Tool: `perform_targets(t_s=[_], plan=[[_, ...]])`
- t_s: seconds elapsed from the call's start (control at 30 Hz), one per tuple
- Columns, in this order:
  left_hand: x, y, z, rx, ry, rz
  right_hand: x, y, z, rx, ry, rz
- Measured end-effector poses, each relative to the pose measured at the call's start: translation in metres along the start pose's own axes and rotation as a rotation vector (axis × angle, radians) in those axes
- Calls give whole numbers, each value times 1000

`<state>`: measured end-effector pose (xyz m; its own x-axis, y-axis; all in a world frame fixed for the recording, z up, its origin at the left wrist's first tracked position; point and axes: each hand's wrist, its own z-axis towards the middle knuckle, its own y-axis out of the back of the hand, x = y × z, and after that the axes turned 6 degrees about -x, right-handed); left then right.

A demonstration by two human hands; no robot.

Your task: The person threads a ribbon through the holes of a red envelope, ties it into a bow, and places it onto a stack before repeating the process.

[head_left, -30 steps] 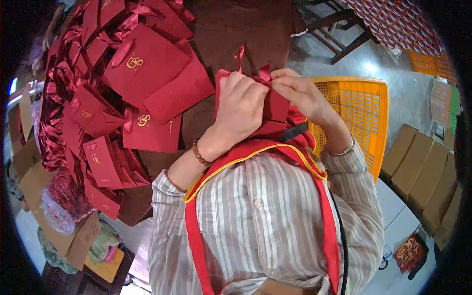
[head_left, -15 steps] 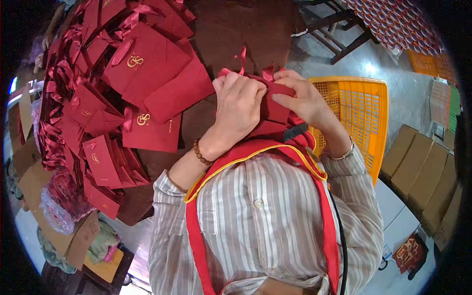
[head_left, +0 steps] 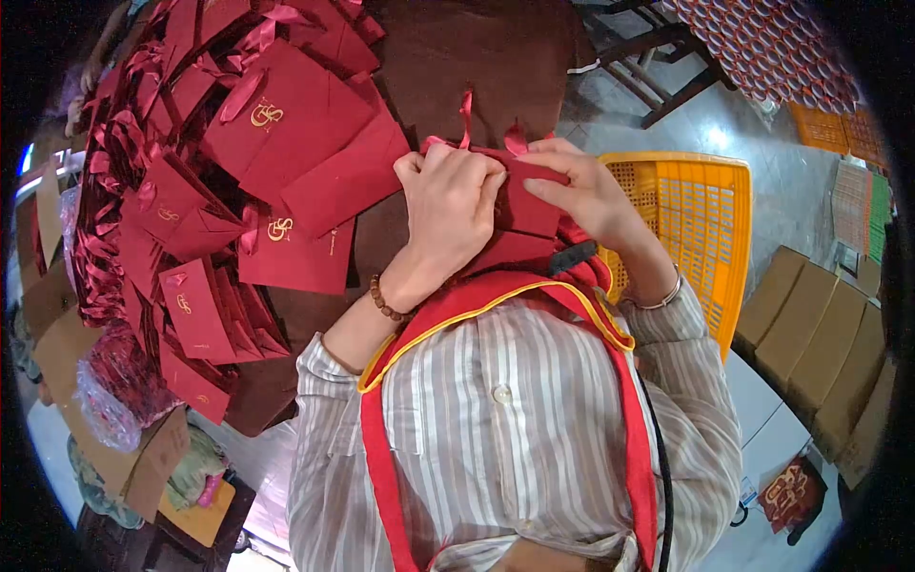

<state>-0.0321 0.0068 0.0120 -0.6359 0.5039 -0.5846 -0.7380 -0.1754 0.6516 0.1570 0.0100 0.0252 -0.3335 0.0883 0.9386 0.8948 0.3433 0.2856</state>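
Against the front of my apron is a dark-red paper gift bag (head_left: 530, 212) with pink ribbon loops rising from its top edge. My left hand (head_left: 453, 198), with a beaded bracelet at the wrist, is closed at the bag's left side, fingers curled and fingertips partly hidden. On the right, my right hand (head_left: 583, 191) pinches the bag's upper edge between thumb and fingers. One ribbon (head_left: 466, 119) stands up just beyond my left knuckles; another ribbon (head_left: 516, 140) sticks up beside my right fingertips.
Many red gift bags (head_left: 286, 124) with gold lettering lie heaped on the brown table (head_left: 477, 48) to the left. A yellow plastic crate (head_left: 701, 229) stands close by my right arm. Cardboard boxes (head_left: 810, 334) are farther right, and a dark wooden stand (head_left: 658, 57) is at the back.
My left hand has shifted slightly left, its fingers still curled at the bag. The right hand keeps its pinch with little movement. The ribbon loops stand a little differently.
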Motion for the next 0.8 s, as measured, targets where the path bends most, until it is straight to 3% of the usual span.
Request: perform_targets(t_s=[0.47,0.57,0.67,0.8], plan=[[8,3,-2,-32,-20,61,4,3,9,38,-30,-90],[21,9,0,-140,179,-127,2,6,10,61,-47,-51],[31,15,5,-65,424,-414,-1,6,13,83,-46,-41],[33,15,10,77,497,-385,8,5,18,133,-109,-88]])
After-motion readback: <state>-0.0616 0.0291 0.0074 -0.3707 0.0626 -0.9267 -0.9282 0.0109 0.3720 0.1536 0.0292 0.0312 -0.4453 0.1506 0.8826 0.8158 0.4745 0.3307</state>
